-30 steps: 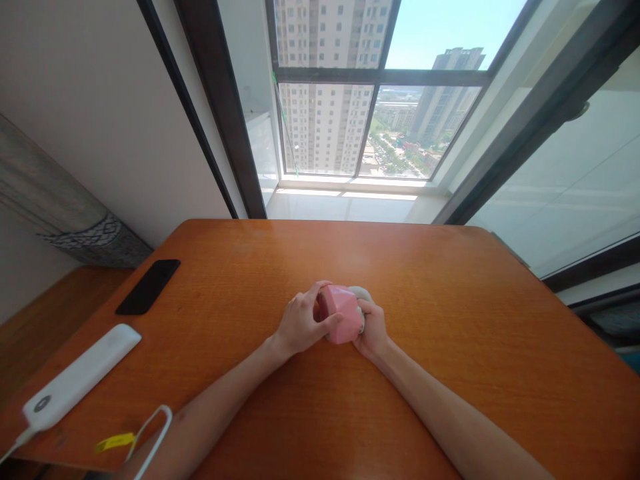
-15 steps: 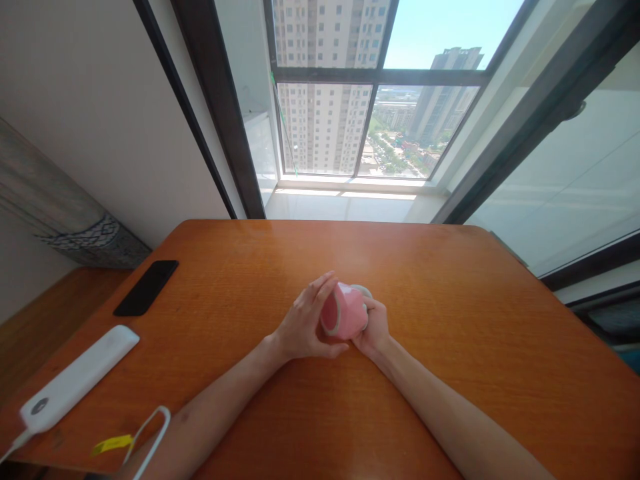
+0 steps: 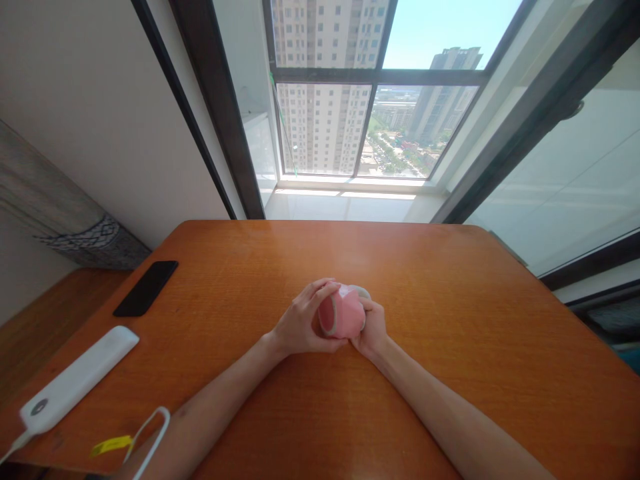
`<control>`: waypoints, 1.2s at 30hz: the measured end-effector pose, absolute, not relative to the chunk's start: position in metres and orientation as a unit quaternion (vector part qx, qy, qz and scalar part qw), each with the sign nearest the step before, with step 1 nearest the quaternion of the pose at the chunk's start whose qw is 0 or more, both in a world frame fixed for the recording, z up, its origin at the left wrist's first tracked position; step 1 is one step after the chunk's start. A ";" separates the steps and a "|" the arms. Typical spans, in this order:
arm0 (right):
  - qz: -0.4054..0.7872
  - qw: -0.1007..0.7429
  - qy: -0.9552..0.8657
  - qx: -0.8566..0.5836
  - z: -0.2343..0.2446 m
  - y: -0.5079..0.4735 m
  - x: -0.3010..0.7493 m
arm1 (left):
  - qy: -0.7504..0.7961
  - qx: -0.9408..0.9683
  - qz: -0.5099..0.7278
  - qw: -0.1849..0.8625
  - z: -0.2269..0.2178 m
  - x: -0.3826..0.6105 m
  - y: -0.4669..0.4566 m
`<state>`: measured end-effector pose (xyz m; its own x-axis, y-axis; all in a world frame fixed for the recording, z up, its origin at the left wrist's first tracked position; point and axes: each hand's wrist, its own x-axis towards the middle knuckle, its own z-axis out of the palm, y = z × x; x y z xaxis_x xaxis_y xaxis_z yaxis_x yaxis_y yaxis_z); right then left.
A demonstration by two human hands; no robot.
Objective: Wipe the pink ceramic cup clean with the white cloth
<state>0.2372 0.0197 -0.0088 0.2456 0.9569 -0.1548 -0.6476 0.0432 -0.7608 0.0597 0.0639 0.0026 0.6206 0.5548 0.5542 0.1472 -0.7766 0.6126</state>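
Observation:
A small pink cup-like object (image 3: 349, 315) with a pale grey rim is held just above the middle of the brown table; its exact kind does not show. My left hand (image 3: 303, 321) curves around its left end, fingers over the top and thumb below. On its other side, my right hand (image 3: 373, 328) grips the object near a pale grey ring-like part (image 3: 361, 292). The object lies tilted, with its rimmed pink end facing left toward my left palm. My fingers hide part of both ends.
On the left side of the wooden table (image 3: 425, 400) lie a black phone (image 3: 146, 289) and a long white power strip-like device (image 3: 80, 379) with a cable. A white cord loop (image 3: 159, 427) with a yellow tag (image 3: 112, 445) is by my left forearm. A window stands beyond the far edge.
My left fingers and thumb have closed in from a looser spread onto the pink object. The object and both hands have shifted very slightly left.

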 end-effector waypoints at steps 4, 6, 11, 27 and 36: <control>0.565 0.698 -0.201 -0.391 -0.006 0.018 0.234 | 0.277 0.812 0.367 0.359 0.006 0.061 0.062; 0.556 0.699 -0.205 -0.401 -0.005 0.017 0.233 | 0.294 0.793 0.350 0.403 0.006 0.060 0.062; 0.533 0.699 -0.234 -0.417 -0.006 0.012 0.231 | 0.273 0.762 0.345 0.475 0.002 0.059 0.063; 0.630 0.667 -0.136 -0.374 -0.009 0.020 0.241 | 0.182 0.895 0.334 0.235 -0.004 0.061 0.061; 0.651 0.642 -0.161 -0.372 -0.007 0.020 0.241 | 0.172 0.909 0.342 0.162 -0.003 0.057 0.065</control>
